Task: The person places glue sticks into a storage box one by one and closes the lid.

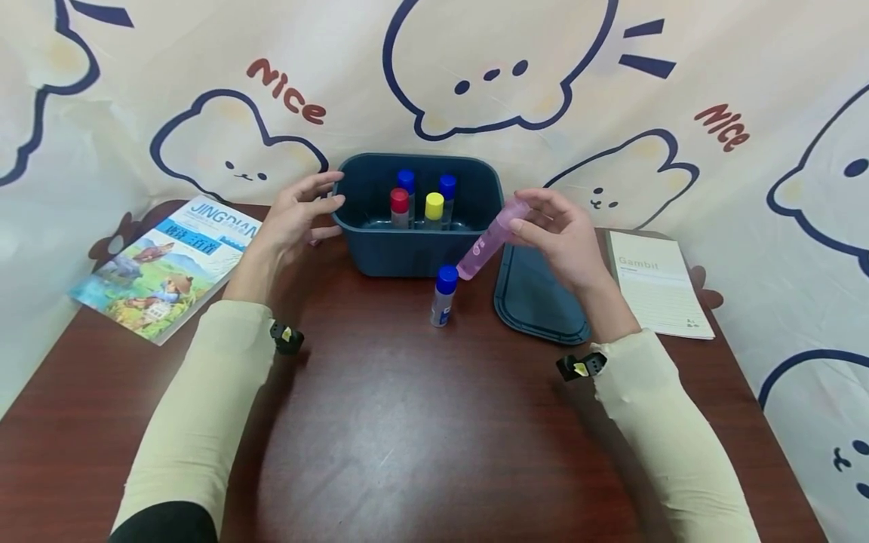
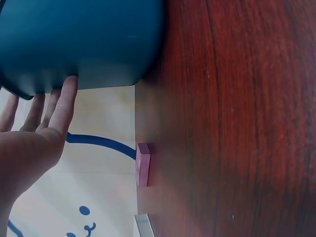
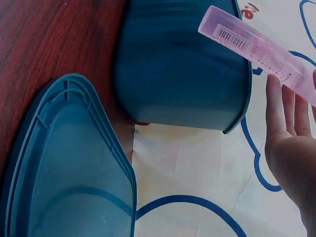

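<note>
My right hand pinches a pink translucent tube-shaped bottle by its upper end. The bottle is tilted in front of the right side of a dark blue bin, and its barcode label shows in the right wrist view. With fingers extended, my left hand touches the bin's left side. Inside the bin stand small clear bottles with blue caps, a red cap and a yellow cap. Another small blue-capped bottle stands upright on the table in front of the bin.
The bin's blue lid lies flat to the right, partly under my right hand. A notebook is beyond it. At the left lies an illustrated book. A small pink block sits near the table's back edge, by a patterned cloth wall.
</note>
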Demonstrator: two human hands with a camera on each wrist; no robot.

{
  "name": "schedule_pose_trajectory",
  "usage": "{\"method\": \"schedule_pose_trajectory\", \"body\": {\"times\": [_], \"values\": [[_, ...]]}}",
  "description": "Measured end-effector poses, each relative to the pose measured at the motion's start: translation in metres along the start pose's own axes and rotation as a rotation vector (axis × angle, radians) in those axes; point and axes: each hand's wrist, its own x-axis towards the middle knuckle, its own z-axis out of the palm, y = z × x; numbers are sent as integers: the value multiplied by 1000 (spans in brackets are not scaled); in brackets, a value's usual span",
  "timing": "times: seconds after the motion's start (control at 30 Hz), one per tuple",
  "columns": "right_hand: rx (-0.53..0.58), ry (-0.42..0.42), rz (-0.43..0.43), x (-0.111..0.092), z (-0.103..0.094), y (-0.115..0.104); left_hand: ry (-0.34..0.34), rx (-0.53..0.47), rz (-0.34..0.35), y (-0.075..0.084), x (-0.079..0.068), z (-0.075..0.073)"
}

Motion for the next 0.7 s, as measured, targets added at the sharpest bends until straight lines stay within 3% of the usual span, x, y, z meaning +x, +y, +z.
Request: {"method": "schedule_pose_trajectory", "body": {"times": [0.7], "values": [[217,39,-84,17,20,-6,11,-9,-2,-2,0,1]]}}
